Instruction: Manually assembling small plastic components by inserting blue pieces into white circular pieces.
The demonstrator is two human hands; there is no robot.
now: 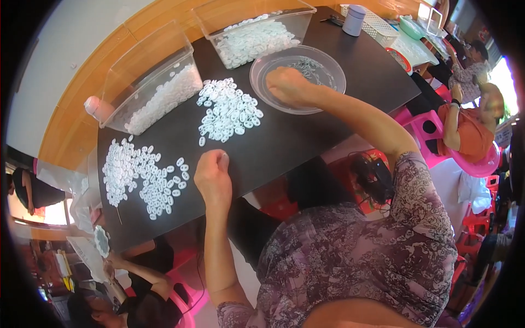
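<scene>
My right hand (290, 86) reaches into a round clear plastic bowl (328, 59) that holds small metal pieces; its fingers curl down inside, and what they grip is hidden. My left hand (213, 174) rests on the black table (295, 131) near its front edge, fingers pinched together on something too small to make out. Two loose heaps of small white plastic rings lie on the table: one (227, 112) between my hands, another (143, 177) to the left of my left hand.
Two clear rectangular tubs (147, 82) (254, 30) with more white rings stand at the back. A grey cup (354, 19) and a white basket (377, 24) sit far right. Other people sit at right and lower left, among pink stools.
</scene>
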